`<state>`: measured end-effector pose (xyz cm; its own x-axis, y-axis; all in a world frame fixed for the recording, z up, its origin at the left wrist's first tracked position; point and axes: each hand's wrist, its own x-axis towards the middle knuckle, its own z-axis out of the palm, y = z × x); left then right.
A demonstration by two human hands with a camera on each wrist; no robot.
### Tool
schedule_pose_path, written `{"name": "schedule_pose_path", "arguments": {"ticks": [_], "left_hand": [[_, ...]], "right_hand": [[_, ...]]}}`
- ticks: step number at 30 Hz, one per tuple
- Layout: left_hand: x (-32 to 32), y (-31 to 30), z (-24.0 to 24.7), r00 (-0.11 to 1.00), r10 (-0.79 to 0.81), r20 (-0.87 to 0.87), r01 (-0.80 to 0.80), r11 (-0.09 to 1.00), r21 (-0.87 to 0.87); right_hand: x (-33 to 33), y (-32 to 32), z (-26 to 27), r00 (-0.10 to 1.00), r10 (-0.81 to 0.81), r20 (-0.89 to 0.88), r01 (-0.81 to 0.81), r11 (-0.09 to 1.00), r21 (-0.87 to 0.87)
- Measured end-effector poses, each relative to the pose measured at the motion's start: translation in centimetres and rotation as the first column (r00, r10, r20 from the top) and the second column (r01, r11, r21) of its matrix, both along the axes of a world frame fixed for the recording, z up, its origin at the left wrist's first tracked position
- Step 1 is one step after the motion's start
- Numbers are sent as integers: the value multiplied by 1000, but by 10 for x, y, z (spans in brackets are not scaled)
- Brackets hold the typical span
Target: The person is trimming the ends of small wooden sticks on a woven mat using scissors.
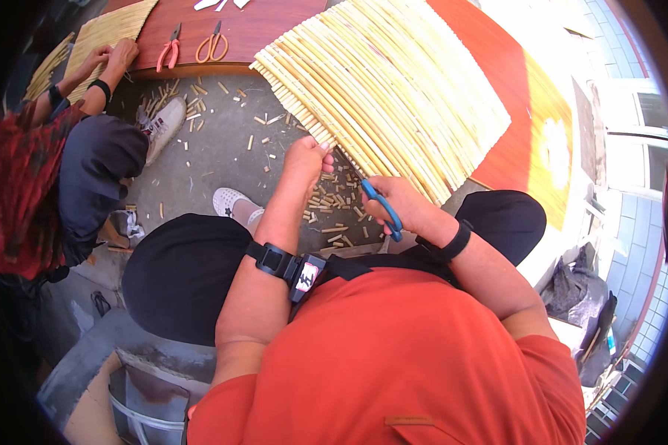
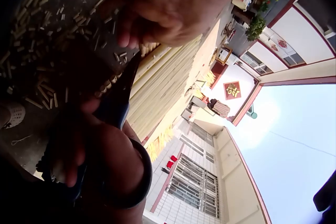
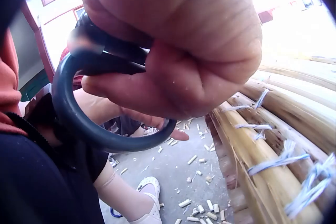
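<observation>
A large mat of pale reed stalks [image 1: 393,81] lies on the red-brown table, its near edge jutting over the floor. My right hand [image 1: 401,204] grips scissors with blue handles [image 1: 384,206]; their dark blades point at the cut ends along that edge. In the right wrist view, a handle loop [image 3: 100,139] hangs below the curled fingers, beside stalks bound with whitish string [image 3: 278,158]. My left hand [image 1: 304,167] pinches the mat's edge just left of the blades, fingertips partly hidden. The left wrist view shows this hand [image 2: 168,11] against the stalk ends.
Red-handled pliers [image 1: 169,50] and tan-handled scissors [image 1: 213,46] lie on the table [image 1: 237,30]. Another person's hands [image 1: 111,61] work on a second mat [image 1: 111,30] at left. Short stalk offcuts [image 1: 326,202] litter the floor around my white shoe [image 1: 234,202]. A grey container [image 1: 104,356] stands behind left.
</observation>
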<state>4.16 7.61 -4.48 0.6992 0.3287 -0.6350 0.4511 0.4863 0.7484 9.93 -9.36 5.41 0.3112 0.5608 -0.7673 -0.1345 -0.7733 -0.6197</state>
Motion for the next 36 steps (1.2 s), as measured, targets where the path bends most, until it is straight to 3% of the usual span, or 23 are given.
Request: {"name": "schedule_pose_path", "arguments": {"ticks": [3,8,10,12,14,15,17,21,25,29,31,32,34,36], "left_hand": [[0,0,3,999,-30,-23,31,999,29],[3,2,-3,993,-97,-66,107,981,163],[2,-3,-10,999,-34,-5,34,981,193],[2,-9,-3,998,28,61,-41,974,221],[-2,-19,27,977,183,-111,-188,982,-31],[-5,-24,26,977,181,-112,-186,982,-30],[-9,-33,18,999,-36,-18,26,930,-365],[-8,-44,9,985,-155,81,172,945,-277],[-13,-46,14,972,-233,35,235,952,-196],[-26,-43,14,954,-297,26,296,930,-219],[-30,-37,25,991,-128,-44,113,961,-252],[-30,-36,21,990,-133,-43,118,962,-245],[-29,-31,14,971,223,-87,-235,958,-164],[-28,-24,10,969,237,-72,-246,952,-184]], "right_hand": [[-6,-3,0,990,-78,-120,80,997,17],[0,-26,16,955,-46,-293,74,994,85],[3,-36,16,946,-18,-325,66,989,135],[4,-45,8,949,-246,-199,294,917,269],[4,-45,5,889,-442,-116,453,816,360],[5,-44,3,854,-494,-164,515,759,398],[7,-42,-6,813,-540,-218,577,695,429],[4,-42,-21,774,-583,-245,626,652,427],[-5,-47,-29,780,-573,-251,621,662,420],[-13,-48,-20,774,-568,-281,633,683,365],[-14,-44,-12,860,-459,-224,511,777,368],[-13,-45,-9,858,-462,-225,514,772,374],[-14,-39,-1,932,-277,-232,341,886,314],[-15,-33,7,946,-238,-221,294,916,272]]}}
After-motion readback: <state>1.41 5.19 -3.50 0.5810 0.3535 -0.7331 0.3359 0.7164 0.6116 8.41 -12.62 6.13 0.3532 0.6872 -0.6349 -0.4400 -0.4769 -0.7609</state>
